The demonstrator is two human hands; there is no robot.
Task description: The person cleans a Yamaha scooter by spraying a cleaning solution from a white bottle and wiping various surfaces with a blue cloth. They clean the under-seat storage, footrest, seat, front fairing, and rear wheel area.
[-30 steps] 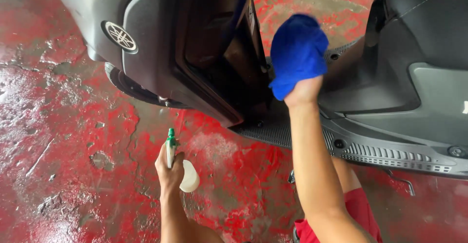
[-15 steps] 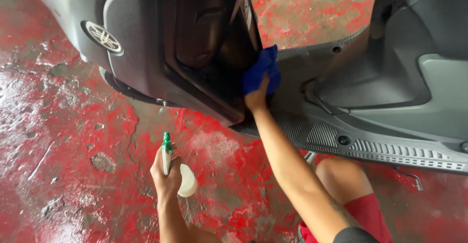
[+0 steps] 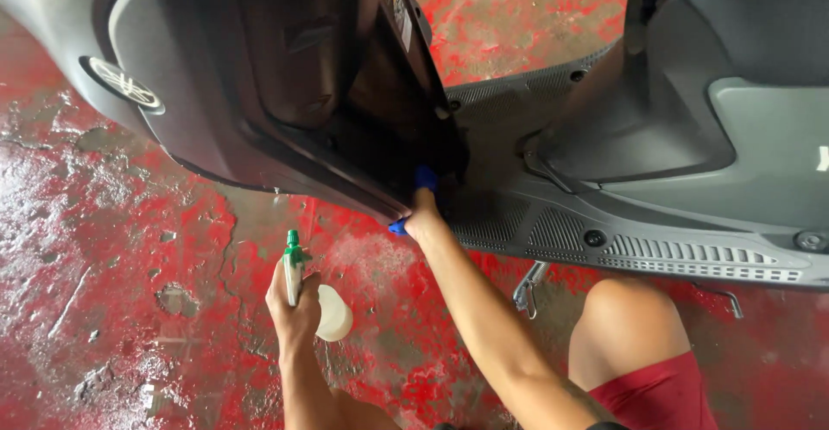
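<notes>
We are pushing our right hand (image 3: pixel 423 216) lower than a second ago, its grip clenching the blue cloth (image 3: pixel 423 180) down at the scooter's footboard (image 3: pixel 518 214), now mostly hidden. Our left hand (image 3: pixel 294 309) is still gripping the spray bottle (image 3: pixel 332 313) above the wet red floor (image 3: pixel 104 292).

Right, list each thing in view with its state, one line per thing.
Left hand: closed around the spray bottle.
Spray bottle: held, green nozzle up, apart from the scooter.
Right hand: pressing the cloth against the scooter's lower inner panel.
Blue cloth: bunched, mostly hidden behind the leg shield.
Scooter: parked, footboard bare.
Floor: wet, red paint worn patchy.
</notes>
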